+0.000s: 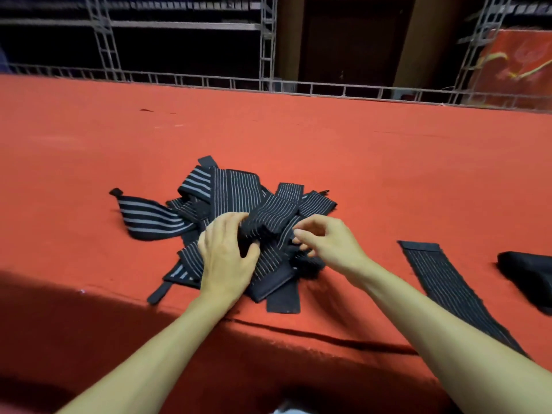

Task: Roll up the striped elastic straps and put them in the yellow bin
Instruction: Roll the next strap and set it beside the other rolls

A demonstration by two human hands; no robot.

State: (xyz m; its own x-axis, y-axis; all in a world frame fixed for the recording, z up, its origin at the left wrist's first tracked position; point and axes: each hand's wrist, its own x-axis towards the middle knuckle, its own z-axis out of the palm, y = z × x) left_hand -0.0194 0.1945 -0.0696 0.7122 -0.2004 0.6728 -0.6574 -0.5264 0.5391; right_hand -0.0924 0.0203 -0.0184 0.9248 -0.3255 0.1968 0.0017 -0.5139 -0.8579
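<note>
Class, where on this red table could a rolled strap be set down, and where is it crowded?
Bare cloth behind and left of the strap pile, and between it and the flat strap. Crowded: the pile itself.

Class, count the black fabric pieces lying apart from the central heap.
2: a flat striped strap right of the heap, and a dark piece at the frame's right edge, cut off; more may lie outside view.
</note>
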